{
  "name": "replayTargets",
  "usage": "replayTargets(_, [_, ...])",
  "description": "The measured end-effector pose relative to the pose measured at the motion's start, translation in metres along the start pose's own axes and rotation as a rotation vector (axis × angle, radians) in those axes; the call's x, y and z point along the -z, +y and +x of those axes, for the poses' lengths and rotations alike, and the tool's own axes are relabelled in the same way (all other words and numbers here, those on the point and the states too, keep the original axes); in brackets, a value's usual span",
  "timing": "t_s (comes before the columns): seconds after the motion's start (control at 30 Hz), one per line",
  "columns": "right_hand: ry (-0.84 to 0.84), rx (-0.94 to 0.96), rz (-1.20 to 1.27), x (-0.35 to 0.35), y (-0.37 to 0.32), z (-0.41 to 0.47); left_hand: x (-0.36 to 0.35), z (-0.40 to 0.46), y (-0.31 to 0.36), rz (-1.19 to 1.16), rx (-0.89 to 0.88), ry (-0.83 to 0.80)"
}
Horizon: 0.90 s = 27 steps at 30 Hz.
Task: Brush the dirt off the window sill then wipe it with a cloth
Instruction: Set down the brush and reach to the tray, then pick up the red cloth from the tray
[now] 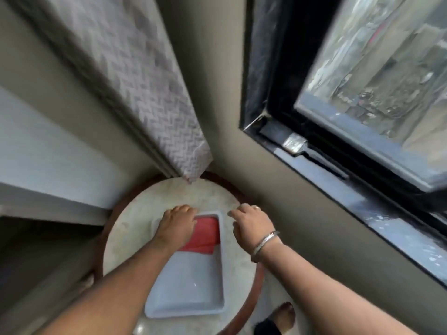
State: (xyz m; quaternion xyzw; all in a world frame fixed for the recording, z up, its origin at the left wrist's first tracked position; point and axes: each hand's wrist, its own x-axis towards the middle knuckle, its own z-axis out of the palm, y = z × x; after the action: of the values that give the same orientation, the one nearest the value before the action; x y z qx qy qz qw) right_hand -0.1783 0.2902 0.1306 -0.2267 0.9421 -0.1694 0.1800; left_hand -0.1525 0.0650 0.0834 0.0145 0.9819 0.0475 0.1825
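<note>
A red cloth (205, 235) lies flat in a white tray (191, 286), lower centre; the dark window sill (396, 228) runs along the right.

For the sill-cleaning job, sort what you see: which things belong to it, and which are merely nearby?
Belongs to the job:
window sill
red cloth
white tray holding it
left hand
right hand

Merely nearby:
round table
curtain
bangle

Head-worn view, steeply down, near table (125, 238).
</note>
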Motion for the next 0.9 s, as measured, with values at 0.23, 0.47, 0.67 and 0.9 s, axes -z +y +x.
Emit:
replayTargets(0.23, [-0.403, -0.016, 0.012, -0.133, -0.031, 0.066, -0.097, -0.003, -0.065, -0.003, 0.122, -0.229])
replayTargets(0.47, [-0.419, -0.048, -0.253, -0.179, -0.037, 0.112, -0.111, 0.018, -0.073, 0.185, 0.140, -0.118])
replayTargets(0.67, [-0.464, -0.049, -0.402, -0.159, -0.040, 0.101, -0.092, -0.004, -0.087, 0.051, 0.065, -0.146])
replayTargets(0.9, [-0.183, -0.326, 0.505, -0.079, -0.026, 0.044, -0.018, -0.039, -0.097, -0.997, 0.279, -0.059])
